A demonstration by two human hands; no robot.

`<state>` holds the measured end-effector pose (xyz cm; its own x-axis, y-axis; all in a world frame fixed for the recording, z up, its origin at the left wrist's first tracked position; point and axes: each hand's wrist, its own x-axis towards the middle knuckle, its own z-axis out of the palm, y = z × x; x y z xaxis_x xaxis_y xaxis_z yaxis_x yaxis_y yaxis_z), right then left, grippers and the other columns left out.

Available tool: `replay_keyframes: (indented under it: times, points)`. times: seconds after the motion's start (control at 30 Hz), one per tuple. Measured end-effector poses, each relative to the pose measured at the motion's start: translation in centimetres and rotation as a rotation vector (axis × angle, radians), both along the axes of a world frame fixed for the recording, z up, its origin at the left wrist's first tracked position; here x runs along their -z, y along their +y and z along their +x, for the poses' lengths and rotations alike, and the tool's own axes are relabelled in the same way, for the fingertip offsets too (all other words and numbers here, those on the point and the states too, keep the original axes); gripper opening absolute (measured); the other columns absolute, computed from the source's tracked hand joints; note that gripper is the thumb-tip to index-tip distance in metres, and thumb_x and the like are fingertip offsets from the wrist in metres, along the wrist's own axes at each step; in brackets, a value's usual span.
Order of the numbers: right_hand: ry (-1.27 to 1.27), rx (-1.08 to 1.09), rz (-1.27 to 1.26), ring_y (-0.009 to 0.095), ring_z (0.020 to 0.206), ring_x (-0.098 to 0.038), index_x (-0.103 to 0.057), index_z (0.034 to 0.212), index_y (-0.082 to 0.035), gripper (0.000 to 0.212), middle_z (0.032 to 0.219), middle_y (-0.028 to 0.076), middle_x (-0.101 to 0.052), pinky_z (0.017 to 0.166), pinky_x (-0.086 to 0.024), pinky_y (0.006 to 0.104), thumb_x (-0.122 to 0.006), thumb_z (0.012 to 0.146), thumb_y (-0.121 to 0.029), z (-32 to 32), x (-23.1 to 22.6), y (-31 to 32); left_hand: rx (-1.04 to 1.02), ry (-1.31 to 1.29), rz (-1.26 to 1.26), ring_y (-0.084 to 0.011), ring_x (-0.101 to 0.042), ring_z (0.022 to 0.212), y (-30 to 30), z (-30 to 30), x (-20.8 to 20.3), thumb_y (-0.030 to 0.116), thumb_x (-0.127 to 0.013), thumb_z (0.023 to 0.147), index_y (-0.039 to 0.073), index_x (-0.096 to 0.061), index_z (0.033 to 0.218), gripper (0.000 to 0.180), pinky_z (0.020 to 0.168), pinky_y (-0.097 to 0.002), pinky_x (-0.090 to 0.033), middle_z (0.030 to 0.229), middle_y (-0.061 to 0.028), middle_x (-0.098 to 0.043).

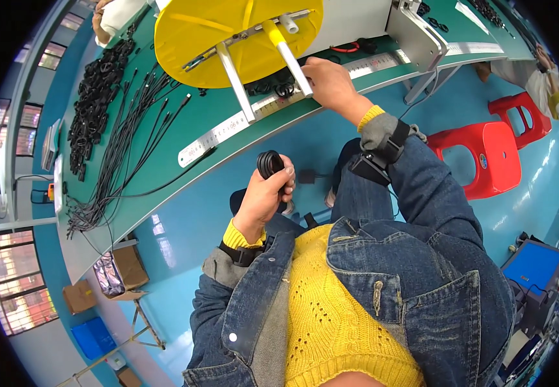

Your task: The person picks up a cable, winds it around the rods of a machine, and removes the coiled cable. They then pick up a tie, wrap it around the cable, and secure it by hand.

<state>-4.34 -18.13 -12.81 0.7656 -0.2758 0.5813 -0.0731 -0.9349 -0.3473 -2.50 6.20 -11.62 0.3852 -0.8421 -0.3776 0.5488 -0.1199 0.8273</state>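
My left hand (266, 191) is closed around a tight coil of black cable (270, 164), held just off the near edge of the bench. My right hand (332, 84) reaches over the bench edge beside a silver rod (292, 68). Its fingers are curled and the tips are partly hidden, so what they hold cannot be made out. The rod and a second one (235, 82) stick out from a yellow disc (202, 39) with a slotted metal rail. Behind the rods, small black coils (284, 89) lie on the bench.
Long black cables (124, 148) spread over the green bench (170, 145), next to a heap of black coils (95, 103). A steel ruler (212, 137) runs along the near edge. A metal bracket (421, 35) stands at right. Red stools (486, 158) and a cardboard box (131, 266) are on the floor.
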Motion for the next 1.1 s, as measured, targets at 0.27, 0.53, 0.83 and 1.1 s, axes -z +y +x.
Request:
replay_keyframes:
  times: [0.27, 0.53, 0.83, 1.1]
  points:
    - [0.062, -0.445, 2.008, 0.004, 0.053, -0.04, -0.061, 0.083, 0.002, 0.018, 0.067, -0.001, -0.049, 0.041, -0.03, 0.0199, -0.06, 0.081, -0.016, -3.8, -2.3, 1.0, -0.139, -0.017, -0.044, -0.007, -0.043, 0.058, -1.9, 0.2, -1.2, 0.013, -0.053, 0.084, 0.007, -0.05, 0.086, 0.007, 0.047, -0.021, -0.035, 0.069, 0.0005, -0.046]
    - [0.363, -0.461, 1.95, 0.003, 0.05, -0.04, -0.059, 0.09, 0.0, 0.014, 0.072, 0.001, -0.053, 0.038, -0.027, 0.0147, -0.057, 0.084, -0.012, -8.2, -1.4, 7.8, -0.075, -0.029, -0.015, -0.0074, -0.042, 0.055, -1.8, -0.7, -0.8, 0.012, -0.052, 0.083, 0.004, -0.05, 0.087, 0.009, 0.045, -0.0213, -0.034, 0.066, 0.0002, -0.045]
    - [0.342, -0.72, 1.63, 0.006, 0.063, -0.055, -0.061, 0.097, 0.0, 0.018, 0.079, 0.005, -0.06, 0.05, -0.043, 0.0183, -0.057, 0.083, -0.011, -11.3, -1.5, 10.0, 0.103, -0.115, 0.0, -0.0071, -0.044, 0.052, 0.8, -0.6, 0.2, 0.011, -0.052, 0.081, 0.004, -0.051, 0.083, 0.008, 0.043, -0.0215, -0.034, 0.063, -0.0006, -0.047]
    - [0.497, -0.56, 0.895, 0.008, 0.062, -0.057, -0.058, 0.101, 0.0, 0.03, 0.075, 0.005, -0.062, 0.052, -0.045, 0.0208, -0.066, 0.075, -0.012, -8.6, -4.9, 7.5, 0.355, -0.294, 0.272, -0.0066, -0.048, 0.053, 0.6, -0.8, -0.4, 0.016, -0.059, 0.078, 0.004, -0.052, 0.084, 0.015, 0.043, -0.0218, -0.036, 0.066, 0.0007, -0.052]
